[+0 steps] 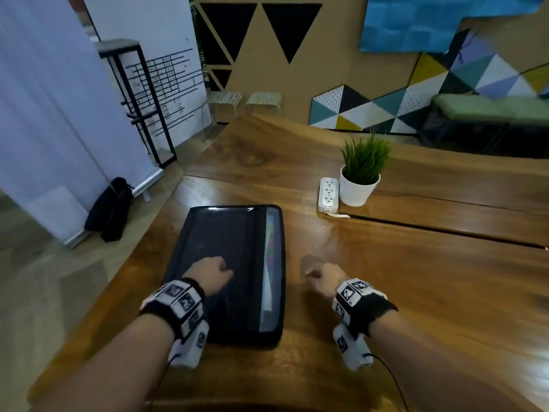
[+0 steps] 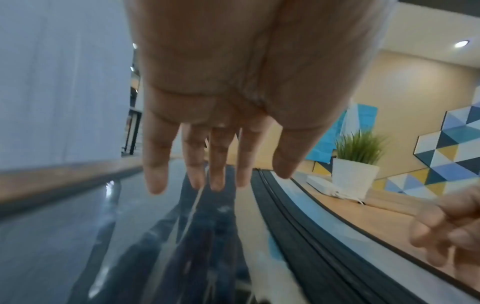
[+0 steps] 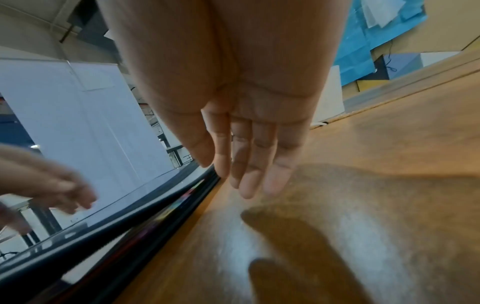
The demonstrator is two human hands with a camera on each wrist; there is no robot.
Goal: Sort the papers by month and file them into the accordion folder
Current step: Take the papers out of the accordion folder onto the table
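Glossy wooden table (image 1: 386, 263), flat black accordion folder (image 1: 225, 263) beneath empty left hand (image 1: 209, 273), right hand (image 1: 325, 279) slack beside it

one accordion folder (image 1: 228, 272), two hands, one potted plant (image 1: 361, 173)

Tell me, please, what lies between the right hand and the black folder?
Only bare wooden table separates the right hand from the accordion folder; the head view shows it, and the right wrist view confirms.

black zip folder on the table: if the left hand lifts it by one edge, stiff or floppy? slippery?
The folder lies flat with straight edges and a zip border, so probably fairly stiff. Its glossy cover reflects light, so likely slick under the left hand. The paper edges along its right side suggest some weight.
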